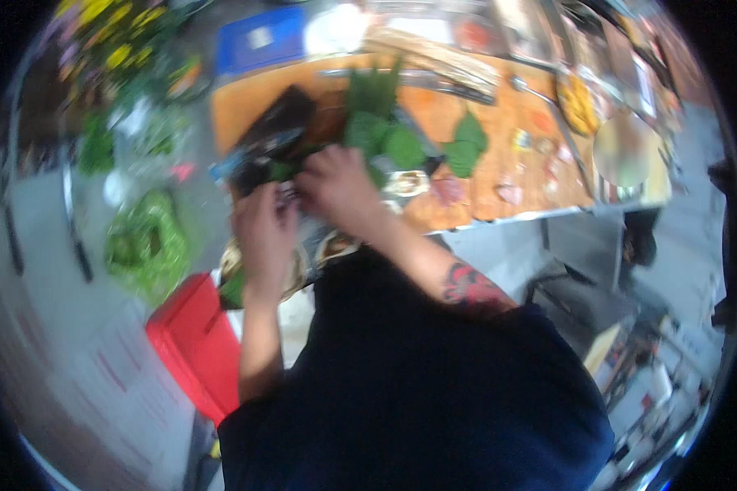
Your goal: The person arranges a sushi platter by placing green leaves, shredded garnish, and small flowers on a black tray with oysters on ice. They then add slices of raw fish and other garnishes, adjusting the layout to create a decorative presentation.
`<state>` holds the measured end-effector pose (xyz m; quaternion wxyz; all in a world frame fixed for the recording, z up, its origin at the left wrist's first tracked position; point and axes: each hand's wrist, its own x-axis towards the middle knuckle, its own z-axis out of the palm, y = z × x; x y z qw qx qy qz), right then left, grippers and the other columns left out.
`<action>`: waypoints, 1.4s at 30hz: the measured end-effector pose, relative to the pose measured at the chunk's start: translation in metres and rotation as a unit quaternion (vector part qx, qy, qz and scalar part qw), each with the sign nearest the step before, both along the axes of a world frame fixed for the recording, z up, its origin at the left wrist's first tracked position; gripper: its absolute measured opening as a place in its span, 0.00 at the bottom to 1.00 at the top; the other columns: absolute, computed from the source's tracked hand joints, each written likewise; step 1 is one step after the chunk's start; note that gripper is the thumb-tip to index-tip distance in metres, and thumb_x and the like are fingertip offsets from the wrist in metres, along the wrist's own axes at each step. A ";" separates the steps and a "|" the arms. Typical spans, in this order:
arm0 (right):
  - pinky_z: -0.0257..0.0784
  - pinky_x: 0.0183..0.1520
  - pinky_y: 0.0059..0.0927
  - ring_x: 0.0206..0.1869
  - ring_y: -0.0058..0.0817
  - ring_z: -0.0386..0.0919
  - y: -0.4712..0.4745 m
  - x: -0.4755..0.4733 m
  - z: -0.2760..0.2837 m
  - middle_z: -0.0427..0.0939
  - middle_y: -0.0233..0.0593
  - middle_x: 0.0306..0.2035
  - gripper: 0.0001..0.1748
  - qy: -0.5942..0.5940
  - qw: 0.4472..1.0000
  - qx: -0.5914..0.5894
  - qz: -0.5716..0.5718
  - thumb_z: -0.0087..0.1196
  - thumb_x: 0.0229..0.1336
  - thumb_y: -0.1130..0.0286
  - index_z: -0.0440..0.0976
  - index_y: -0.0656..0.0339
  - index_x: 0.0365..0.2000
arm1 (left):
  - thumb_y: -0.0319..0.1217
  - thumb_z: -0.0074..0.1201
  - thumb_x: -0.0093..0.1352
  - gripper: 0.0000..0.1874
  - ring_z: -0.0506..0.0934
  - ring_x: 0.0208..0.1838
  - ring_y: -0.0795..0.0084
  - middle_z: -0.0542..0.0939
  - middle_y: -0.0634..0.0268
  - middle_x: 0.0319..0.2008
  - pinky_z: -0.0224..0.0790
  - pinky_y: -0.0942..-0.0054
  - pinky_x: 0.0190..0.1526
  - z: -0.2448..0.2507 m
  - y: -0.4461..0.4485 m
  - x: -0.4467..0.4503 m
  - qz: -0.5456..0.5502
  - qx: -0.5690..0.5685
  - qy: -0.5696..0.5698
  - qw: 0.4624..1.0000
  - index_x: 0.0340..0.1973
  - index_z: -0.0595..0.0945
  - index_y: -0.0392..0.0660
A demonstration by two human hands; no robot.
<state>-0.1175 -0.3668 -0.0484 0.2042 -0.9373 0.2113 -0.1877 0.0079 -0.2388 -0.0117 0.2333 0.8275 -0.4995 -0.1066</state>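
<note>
Both hands are close together over a dark tray at the near left part of an orange-brown board (491,202). My left hand (267,224) is bent over the tray, its fingertips beside something small and dark. My right hand (331,181) has its fingers curled down near green leaves. Blur hides what the fingers touch. To the right of my right hand lie green leaves (403,147), with a pale shell (407,183) below them. Another cluster of green leaves (465,146) rests on the board. More shells (338,244) are near my body, partly covered by my arms.
A blue plastic lid (261,40) is behind the board. At left are a clear bag of greens (147,245) and yellow flowers (120,55). A red container (199,344) stands near my left forearm. A spoon (531,89) and pink pieces (510,192) lie at right.
</note>
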 end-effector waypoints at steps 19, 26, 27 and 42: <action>0.81 0.48 0.34 0.42 0.26 0.87 -0.107 -0.383 -0.073 0.90 0.33 0.41 0.08 -0.105 0.860 0.420 -0.271 0.68 0.63 0.65 0.90 0.54 0.40 | 0.24 0.60 0.73 0.25 0.79 0.58 0.54 0.79 0.49 0.57 0.75 0.61 0.55 0.008 -0.109 -0.161 -0.231 -0.016 0.199 0.952 0.65 0.77 0.39; 0.77 0.33 0.53 0.35 0.53 0.84 -0.112 -0.351 -0.120 0.84 0.50 0.29 0.11 0.021 0.874 0.295 -0.387 0.65 0.49 0.62 0.84 0.59 0.25 | 0.25 0.61 0.73 0.22 0.81 0.53 0.56 0.80 0.48 0.55 0.77 0.65 0.52 -0.102 -0.213 -0.274 -0.468 0.061 0.117 0.874 0.63 0.79 0.34; 0.79 0.37 0.53 0.39 0.54 0.84 -0.117 -0.347 -0.124 0.85 0.51 0.34 0.13 0.027 0.892 0.243 -0.380 0.66 0.48 0.60 0.83 0.61 0.26 | 0.26 0.61 0.74 0.22 0.81 0.52 0.58 0.80 0.50 0.55 0.77 0.65 0.51 -0.111 -0.218 -0.271 -0.466 0.067 0.131 0.872 0.62 0.79 0.34; 0.78 0.43 0.50 0.41 0.51 0.83 -0.099 -0.360 -0.129 0.85 0.51 0.36 0.23 -0.198 0.930 0.232 -0.205 0.60 0.63 0.48 0.83 0.61 0.41 | 0.29 0.56 0.78 0.19 0.84 0.51 0.63 0.85 0.50 0.55 0.77 0.66 0.57 -0.122 -0.204 -0.289 -0.363 0.072 0.301 0.879 0.61 0.80 0.32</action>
